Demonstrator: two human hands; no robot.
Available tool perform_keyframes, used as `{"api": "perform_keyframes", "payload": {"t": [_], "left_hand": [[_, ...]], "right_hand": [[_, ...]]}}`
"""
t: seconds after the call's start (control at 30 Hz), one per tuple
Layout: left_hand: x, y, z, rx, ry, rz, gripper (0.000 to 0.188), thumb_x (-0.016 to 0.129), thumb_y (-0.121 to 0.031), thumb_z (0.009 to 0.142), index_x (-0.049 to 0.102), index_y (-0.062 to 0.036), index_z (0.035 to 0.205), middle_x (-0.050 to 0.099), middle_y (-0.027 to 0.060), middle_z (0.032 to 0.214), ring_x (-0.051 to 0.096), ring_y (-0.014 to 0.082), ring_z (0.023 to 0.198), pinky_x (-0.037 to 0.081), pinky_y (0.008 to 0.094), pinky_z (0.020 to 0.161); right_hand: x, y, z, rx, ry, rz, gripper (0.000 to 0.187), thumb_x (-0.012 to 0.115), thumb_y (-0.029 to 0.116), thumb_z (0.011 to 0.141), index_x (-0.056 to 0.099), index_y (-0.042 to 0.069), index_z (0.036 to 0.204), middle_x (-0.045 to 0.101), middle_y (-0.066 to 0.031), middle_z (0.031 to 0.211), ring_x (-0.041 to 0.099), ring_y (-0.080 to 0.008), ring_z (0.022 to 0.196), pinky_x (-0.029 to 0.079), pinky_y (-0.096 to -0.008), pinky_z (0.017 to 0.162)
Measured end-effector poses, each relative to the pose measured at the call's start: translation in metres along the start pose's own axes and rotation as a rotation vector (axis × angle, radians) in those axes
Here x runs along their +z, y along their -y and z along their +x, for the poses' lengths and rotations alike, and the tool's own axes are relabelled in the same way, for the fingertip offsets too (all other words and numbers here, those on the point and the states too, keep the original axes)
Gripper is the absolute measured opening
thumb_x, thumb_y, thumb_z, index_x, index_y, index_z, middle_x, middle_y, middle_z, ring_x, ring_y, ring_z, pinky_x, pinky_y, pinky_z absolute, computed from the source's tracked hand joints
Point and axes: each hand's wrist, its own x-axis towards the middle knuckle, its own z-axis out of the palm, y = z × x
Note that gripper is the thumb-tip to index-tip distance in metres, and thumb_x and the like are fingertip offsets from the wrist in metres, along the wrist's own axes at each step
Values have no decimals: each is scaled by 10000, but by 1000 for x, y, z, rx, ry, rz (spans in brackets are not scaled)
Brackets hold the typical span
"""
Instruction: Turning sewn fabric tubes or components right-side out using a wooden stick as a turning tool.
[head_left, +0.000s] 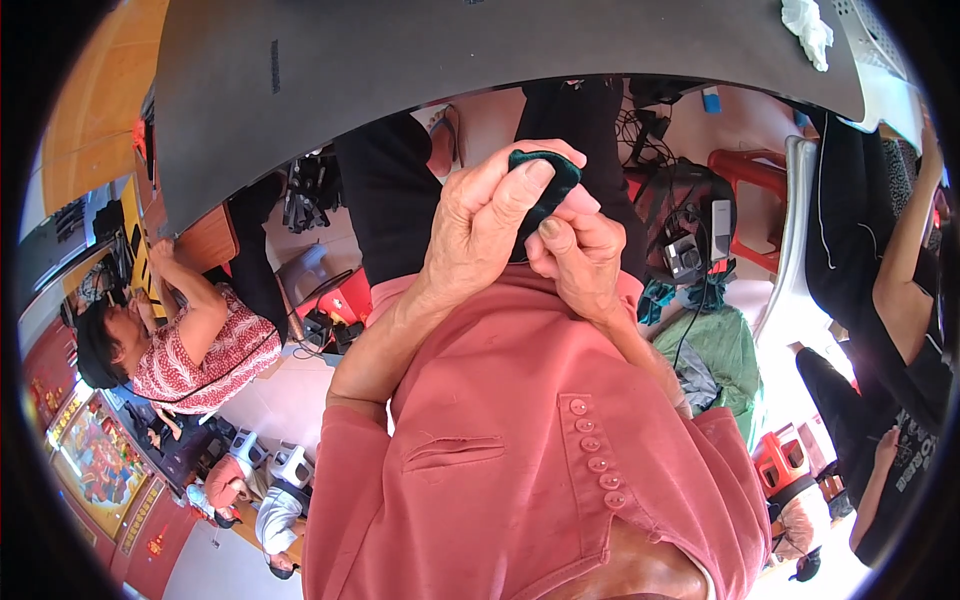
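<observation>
A small piece of dark green velvety cloth point(553, 192) is held up in front of my red top, just short of the dark table's near edge. My left hand point(490, 215) is closed on its upper part, the thumb pressed on the fabric and the fingers behind it. Lower and to the right, my right hand point(583, 255) is closed too, thumb against curled fingers at the cloth's lower edge. Whether something thin is also pinched there is too small to tell.
The dark grey table point(480, 50) spans the top, with crumpled white tissue point(808, 32) at its far right. A red stool point(748, 200), a green bag point(715, 360) and cables stand at my right. Another person point(200, 340) sits at the left; one more is at the right edge.
</observation>
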Motion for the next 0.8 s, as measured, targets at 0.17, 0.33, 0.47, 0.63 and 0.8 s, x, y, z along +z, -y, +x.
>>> {"api": "perform_keyframes", "payload": {"t": [0.17, 0.33, 0.47, 0.63, 0.8], "left_hand": [[-2, 5, -6, -29, 79, 220, 352, 421, -249, 969, 623, 36, 924, 671, 93, 954, 607, 120, 746, 492, 251, 692], [9, 9, -4, 128, -14, 201, 232, 474, -172, 938, 594, 21, 987, 609, 113, 981, 580, 171, 716, 466, 279, 655], [2, 13, -3, 119, -10, 313, 232, 501, -169, 929, 578, 16, 1047, 589, 116, 1042, 568, 178, 809, 455, 270, 730], [-3, -1, 0, -54, -33, -146, 229, 595, -123, 874, 603, -26, 1081, 613, 29, 993, 538, 66, 842, 439, 209, 739], [-19, 4, 3, -134, -39, -235, 116, 599, -54, 862, 621, -29, 973, 608, 21, 919, 462, 17, 707, 382, 165, 605]], "right_hand": [[-6, 0, -1, 81, 78, 144, 174, 578, 68, 906, 585, -25, 1053, 564, -25, 667, 473, -57, 506, 369, -189, 437], [9, 10, 2, 37, -34, 283, 213, 579, 132, 918, 581, -20, 1068, 543, -18, 701, 485, -56, 550, 343, -187, 439], [-2, 9, 5, 134, -2, 43, 212, 577, 160, 924, 581, -13, 1046, 514, -7, 685, 483, -57, 537, 334, -182, 428], [-6, 7, 6, 265, 9, 238, 197, 553, 185, 942, 576, -3, 997, 481, -1, 626, 456, -56, 493, 298, -193, 391], [-8, 8, 7, 289, -12, 273, 189, 527, 178, 954, 569, -3, 988, 449, -1, 587, 423, -52, 465, 274, -190, 391]]}}
